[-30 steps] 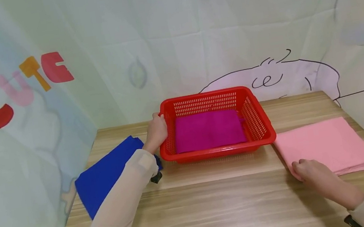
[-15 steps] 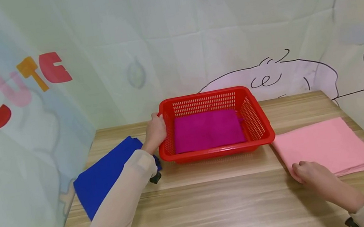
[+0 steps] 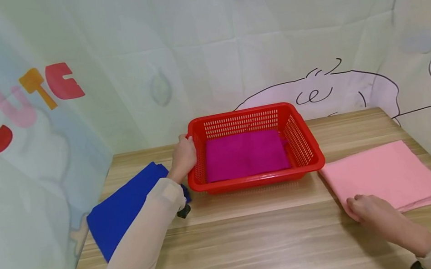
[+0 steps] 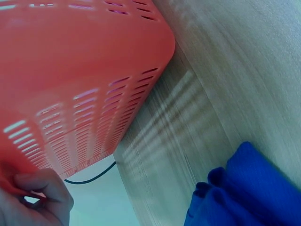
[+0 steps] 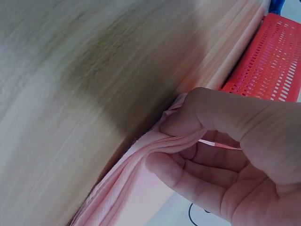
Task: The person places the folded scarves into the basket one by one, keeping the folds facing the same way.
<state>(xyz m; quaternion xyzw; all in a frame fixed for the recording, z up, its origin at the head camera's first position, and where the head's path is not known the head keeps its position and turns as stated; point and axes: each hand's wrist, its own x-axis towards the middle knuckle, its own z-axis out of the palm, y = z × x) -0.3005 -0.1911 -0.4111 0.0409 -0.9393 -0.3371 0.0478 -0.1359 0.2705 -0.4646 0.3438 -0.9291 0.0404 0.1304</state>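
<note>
My left hand (image 3: 184, 155) grips the left rim of a red plastic basket (image 3: 259, 178), its fingers curled over the edge in the left wrist view. Inside the basket lies a folded magenta cloth (image 3: 245, 154). At the right, my right hand (image 3: 376, 215) pinches the near left edge of a folded pink cloth (image 3: 390, 174). The right wrist view shows the pink layers (image 5: 136, 174) bunched between thumb and fingers. A folded blue cloth (image 3: 126, 209) lies left of the basket, partly hidden under my left forearm.
Everything lies on a wooden table (image 3: 256, 248). A printed curtain (image 3: 201, 63) hangs behind the table and along both sides. The basket's back edge is close to the curtain, and the pink cloth reaches near the table's right edge.
The view has shifted very slightly. Both hands keep their holds, the left on the basket and the right on the pink cloth; the basket and cloths stay in place.
</note>
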